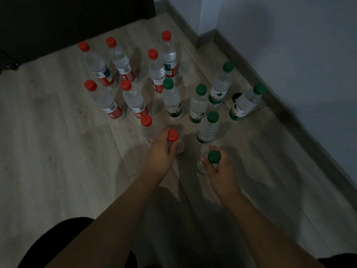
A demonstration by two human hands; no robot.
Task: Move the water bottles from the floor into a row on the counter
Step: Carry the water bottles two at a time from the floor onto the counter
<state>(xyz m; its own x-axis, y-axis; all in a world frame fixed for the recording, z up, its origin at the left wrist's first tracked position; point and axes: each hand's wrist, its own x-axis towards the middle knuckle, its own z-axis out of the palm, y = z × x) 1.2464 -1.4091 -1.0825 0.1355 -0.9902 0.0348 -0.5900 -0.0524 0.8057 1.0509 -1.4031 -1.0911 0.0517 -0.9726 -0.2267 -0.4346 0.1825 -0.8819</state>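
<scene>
On the floor [58, 132], left hand [161, 151] gripping a red-capped bottle [172, 135], right hand [220, 167] gripping a green-capped bottle [214, 157].

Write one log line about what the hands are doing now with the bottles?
left hand: grips red-capped bottle | right hand: grips green-capped bottle | both bottles upright by the floor | counter: not in view

Hands [162, 151] on two bottles [178, 147]
</scene>
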